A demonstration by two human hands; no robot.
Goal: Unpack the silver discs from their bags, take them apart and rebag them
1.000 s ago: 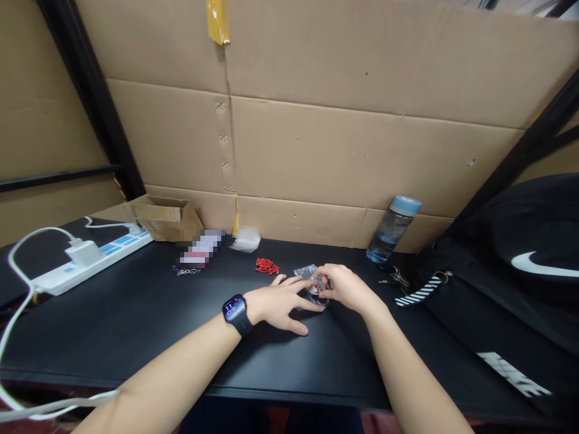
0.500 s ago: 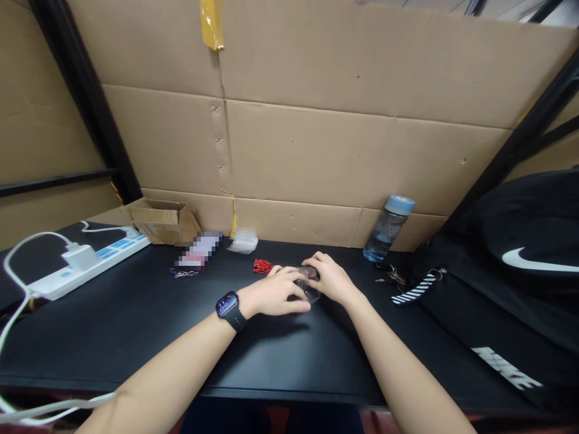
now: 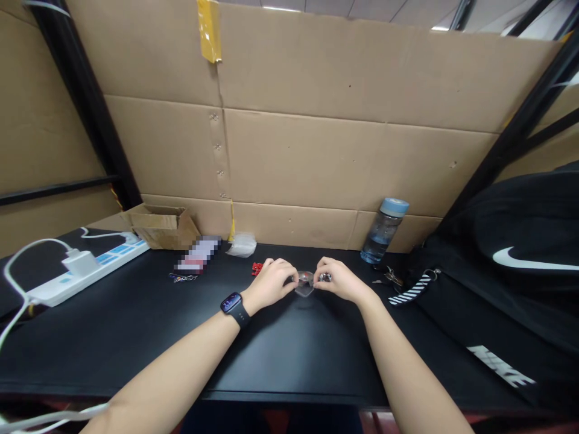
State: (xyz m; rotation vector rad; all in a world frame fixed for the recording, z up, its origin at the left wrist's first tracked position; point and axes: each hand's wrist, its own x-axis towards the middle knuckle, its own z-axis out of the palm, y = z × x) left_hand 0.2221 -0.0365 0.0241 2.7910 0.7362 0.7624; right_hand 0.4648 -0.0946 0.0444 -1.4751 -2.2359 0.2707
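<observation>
Between my two hands is a small clear plastic bag [image 3: 306, 290] with a bit of red showing at its top. My left hand [image 3: 274, 281], with a dark smartwatch on the wrist, pinches the left edge of the bag between thumb and fingers. My right hand [image 3: 339, 280] closes on the right edge in the same way. Something small and silvery [image 3: 324, 277] shows by the right fingers; its kind is unclear. Just behind my left hand lies a small pile of red cord-like pieces [image 3: 257, 268], partly hidden by the fingers.
Further back on the black table [image 3: 280, 361] are a stack of clear plastic bags [image 3: 242, 245], a blurred-out flat item [image 3: 199, 255] and an open cardboard box [image 3: 161, 227]. A power strip [image 3: 90, 270] lies left. To the right are a water bottle [image 3: 384, 232], keys [image 3: 392, 276] and a black backpack [image 3: 511, 307].
My left hand has drawn back from over the plastic bag, and both hands now pinch its opposite edges. More of the bag shows. The head view has tilted slightly up.
</observation>
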